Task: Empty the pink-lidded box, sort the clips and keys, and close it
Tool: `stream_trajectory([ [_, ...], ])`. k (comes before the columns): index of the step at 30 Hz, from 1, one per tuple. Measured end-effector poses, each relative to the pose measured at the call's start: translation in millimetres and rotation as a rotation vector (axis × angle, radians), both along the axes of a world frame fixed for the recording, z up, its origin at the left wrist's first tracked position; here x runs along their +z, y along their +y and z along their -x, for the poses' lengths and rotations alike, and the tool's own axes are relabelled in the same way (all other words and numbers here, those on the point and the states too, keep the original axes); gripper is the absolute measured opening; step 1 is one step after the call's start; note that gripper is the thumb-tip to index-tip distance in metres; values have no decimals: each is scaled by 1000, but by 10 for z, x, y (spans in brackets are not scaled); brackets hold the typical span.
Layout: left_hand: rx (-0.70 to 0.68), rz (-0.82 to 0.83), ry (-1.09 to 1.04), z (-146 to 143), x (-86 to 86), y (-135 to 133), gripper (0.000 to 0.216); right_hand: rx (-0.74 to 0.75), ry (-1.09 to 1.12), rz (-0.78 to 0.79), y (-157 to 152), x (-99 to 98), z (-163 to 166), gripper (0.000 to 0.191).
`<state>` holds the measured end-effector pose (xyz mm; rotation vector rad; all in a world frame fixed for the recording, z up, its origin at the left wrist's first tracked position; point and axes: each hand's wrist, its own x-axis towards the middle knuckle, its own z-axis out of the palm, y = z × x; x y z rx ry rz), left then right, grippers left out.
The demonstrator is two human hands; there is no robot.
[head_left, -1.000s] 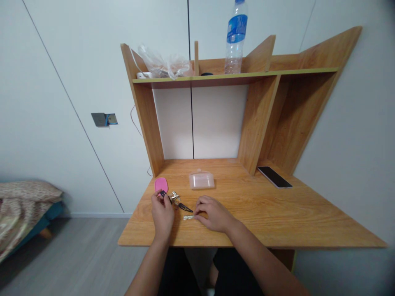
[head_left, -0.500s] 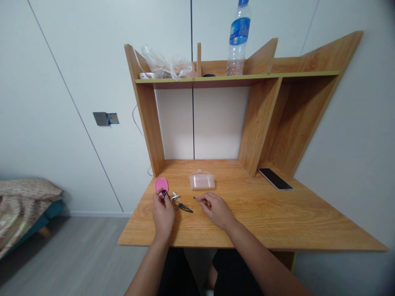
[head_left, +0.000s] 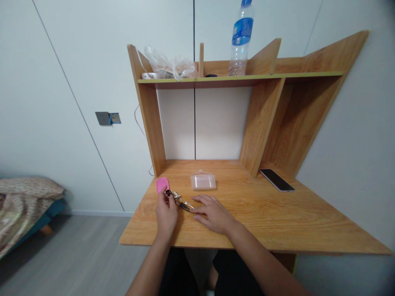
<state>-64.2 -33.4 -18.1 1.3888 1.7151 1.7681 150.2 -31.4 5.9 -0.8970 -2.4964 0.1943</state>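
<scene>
Head view: my left hand [head_left: 167, 216] pinches a small black piece [head_left: 168, 192] between thumb and fingers; its lower part is hidden by the grip, so I can't make out its full shape; right hand [head_left: 212, 214] lies low over the counter [head_left: 262, 224], fingers loosely spread; fingertips sit at the right end of a black clip [head_left: 184, 206], can't tell if they press on it; undersides of the fingers hidden from me; both forearms run out at the bottom edge; bottle [head_left: 241, 39] reaches the top edge, so I can't confirm its cap shows whole.

Black clip is dark, slim, elongated, lying slantwise on the counter between the hands; a thin shiny pin [head_left: 188, 204] lies right along its upper side; silvery clips [head_left: 177, 196] bunch up just left of it, overlapping, too small for me to count; pink dish [head_left: 162, 183] is beyond the left hand, rounded corners, near edge covered by fingers; pinkish see-through case [head_left: 203, 181] is farther back; phone [head_left: 277, 180] is well off to the right, screen dark.
</scene>
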Motion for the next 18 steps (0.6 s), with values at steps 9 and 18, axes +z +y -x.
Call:
stream_trajectory([
  [9,-186,0,-31,-25,-19,20,46,17,162,-29,20,-39,-30,14],
  [18,-286,4,-42,-45,27,-25,33,10,186,21,48,-82,-32,6],
])
